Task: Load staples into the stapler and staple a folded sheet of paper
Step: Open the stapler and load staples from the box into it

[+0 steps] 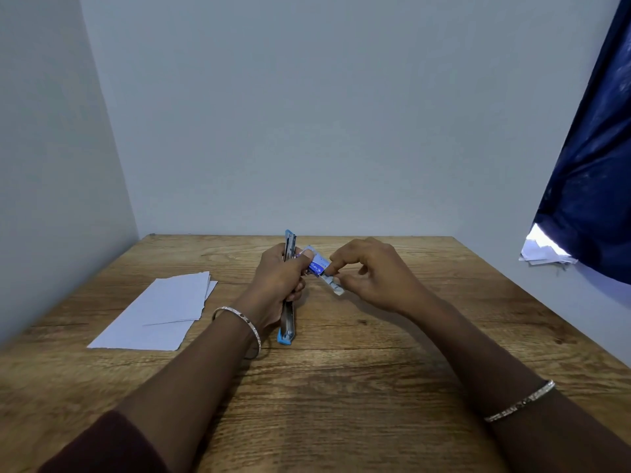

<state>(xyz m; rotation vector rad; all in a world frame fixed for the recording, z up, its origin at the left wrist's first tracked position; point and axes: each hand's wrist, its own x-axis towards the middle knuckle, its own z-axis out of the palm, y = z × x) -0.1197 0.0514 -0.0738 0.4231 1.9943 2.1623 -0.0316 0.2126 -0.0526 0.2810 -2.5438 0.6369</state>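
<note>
My left hand (280,285) grips a blue and metal stapler (288,322), opened out long and held above the middle of the wooden table (341,387). Its thumb also pins a small blue staple box (316,262) against the stapler. My right hand (372,274) pinches the inner tray of the box (333,285), which sticks out of the box toward me. A folded white sheet of paper (160,312) lies flat on the table to the left of both hands.
Walls close in the table at the back and left. A dark blue curtain (594,165) hangs at the right, with some white papers (543,254) under its lower edge.
</note>
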